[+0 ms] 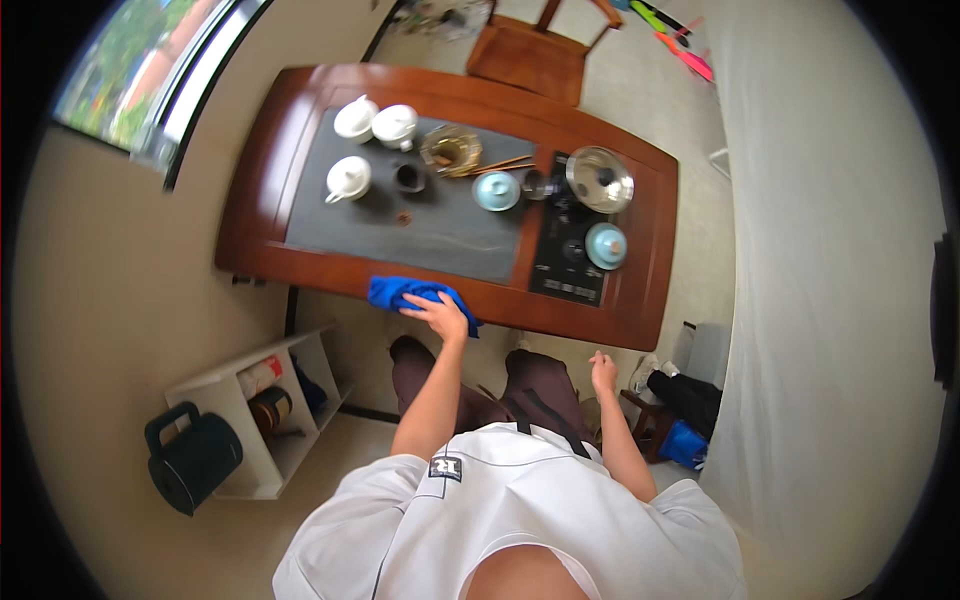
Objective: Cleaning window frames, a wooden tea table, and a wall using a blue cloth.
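Observation:
My left hand (442, 315) presses a crumpled blue cloth (394, 292) against the near edge of a dark red wooden tea table (337, 276). Part of the cloth hangs over that edge, and its fingers lie spread across the folds. Off to the right, my right hand (604, 373) hovers just short of the table edge with nothing visible in it, fingers loosely bent. Set into the tabletop is a dark slate tea tray (450, 244). A small brown object (404, 218) lies on the slate, beyond the cloth.
White lidded cups (349, 178), a dark cup (409, 177), a glass ashtray (451, 150) and light-blue lidded bowls (496, 191) stand on the table. A metal pot (599, 180) sits by a black hob panel (566, 262). A shelf (274, 457) and dark kettle (195, 457) are lower left.

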The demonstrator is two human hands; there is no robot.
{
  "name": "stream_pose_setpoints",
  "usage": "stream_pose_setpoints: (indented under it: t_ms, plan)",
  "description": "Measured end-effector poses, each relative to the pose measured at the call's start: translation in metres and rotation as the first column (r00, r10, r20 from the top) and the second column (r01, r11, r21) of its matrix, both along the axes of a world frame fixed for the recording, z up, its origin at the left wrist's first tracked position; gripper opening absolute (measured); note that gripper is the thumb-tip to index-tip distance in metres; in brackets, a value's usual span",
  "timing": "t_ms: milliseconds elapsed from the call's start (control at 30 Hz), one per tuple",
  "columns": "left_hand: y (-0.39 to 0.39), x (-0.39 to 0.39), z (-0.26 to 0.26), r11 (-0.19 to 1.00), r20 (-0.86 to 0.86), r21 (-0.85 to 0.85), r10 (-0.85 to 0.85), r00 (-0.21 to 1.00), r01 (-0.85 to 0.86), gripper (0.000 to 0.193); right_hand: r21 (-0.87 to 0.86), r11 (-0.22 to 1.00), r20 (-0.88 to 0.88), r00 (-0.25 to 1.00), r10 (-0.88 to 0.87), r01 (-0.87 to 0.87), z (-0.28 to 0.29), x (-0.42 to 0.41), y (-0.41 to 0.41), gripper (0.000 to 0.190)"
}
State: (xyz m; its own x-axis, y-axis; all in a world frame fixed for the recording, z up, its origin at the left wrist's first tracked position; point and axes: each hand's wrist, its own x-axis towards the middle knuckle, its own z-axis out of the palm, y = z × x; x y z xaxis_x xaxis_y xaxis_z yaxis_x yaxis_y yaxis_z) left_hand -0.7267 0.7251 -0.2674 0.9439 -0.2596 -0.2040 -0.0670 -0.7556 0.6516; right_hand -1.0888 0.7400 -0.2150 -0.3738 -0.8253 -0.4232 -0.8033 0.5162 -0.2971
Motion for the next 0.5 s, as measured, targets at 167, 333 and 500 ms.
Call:
stream_pose_setpoints:
  t_ms: [167, 333, 500]
  plan:
    - [-0.041, -0.179, 0.039, 0.983, -0.347, 0.120, -0.089, 0.934, 0.139, 0.095, 0.031, 0.996, 0.155, 0.985, -0.082, 0.078, -0.011, -0.125, 0.020, 0.044]
    - [-0.034, -0.269, 0.020, 0.941, -0.479, 0.196, -0.154, 0.864, 0.277, 0.099, 0.175, 0.965, 0.275, 0.932, -0.237, 0.194, -0.003, -0.181, 0.029, 0.037]
    - [-0.033, -0.271, 0.069, 0.966, -0.853, -0.212, -0.258, 0.454, 0.149, 0.065, 0.174, 0.965, 0.436, 0.863, -0.256, 0.198, -0.026, -0.218, 0.036, 0.034]
